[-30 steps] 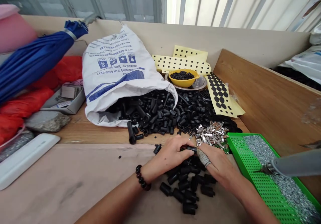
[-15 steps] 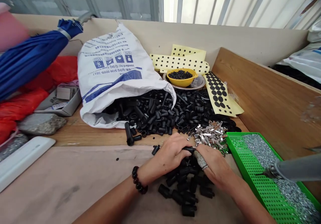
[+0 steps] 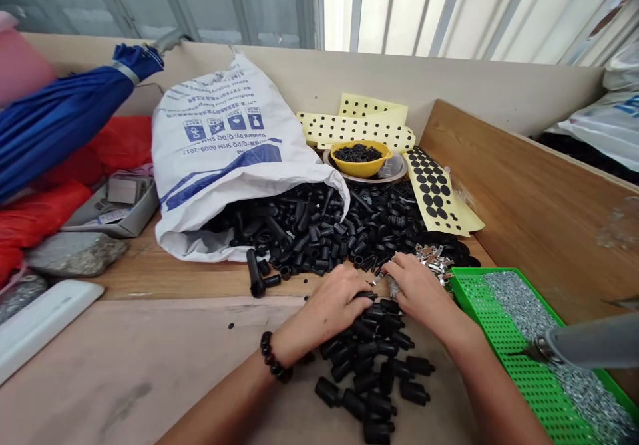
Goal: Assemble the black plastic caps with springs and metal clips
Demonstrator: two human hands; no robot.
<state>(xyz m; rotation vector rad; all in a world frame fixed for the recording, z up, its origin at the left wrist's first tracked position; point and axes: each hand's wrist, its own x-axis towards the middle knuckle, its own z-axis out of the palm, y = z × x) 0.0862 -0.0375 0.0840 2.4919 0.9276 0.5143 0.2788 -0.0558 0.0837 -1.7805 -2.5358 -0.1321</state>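
Observation:
My left hand (image 3: 335,304), with a dark bead bracelet at its wrist, is closed around a black plastic sleeve (image 3: 368,295) above a loose heap of similar black sleeves (image 3: 367,348). My right hand (image 3: 422,292) is beside it, a little apart, at the left edge of a pile of silver metal clips (image 3: 435,260). Its fingers are bent, and their tips meet a small metal clip (image 3: 377,279). A whitish wrap on one right finger is mostly hidden. Behind both hands lie many black plastic parts (image 3: 319,232), spilling from a white woven sack (image 3: 219,132).
A green perforated tray (image 3: 524,378) of small screws stands at the right, with a grey power screwdriver (image 3: 594,338) over it. Behind are a yellow bowl (image 3: 362,165) and sticker sheets (image 3: 432,189). A blue umbrella (image 3: 64,109), a stone (image 3: 77,252) and a white bar (image 3: 47,325) lie left.
My hands have parted: the right one has left the black sleeve and moved up to the metal clips. My left hand keeps its sleeve. More of the black heap between my arms is visible.

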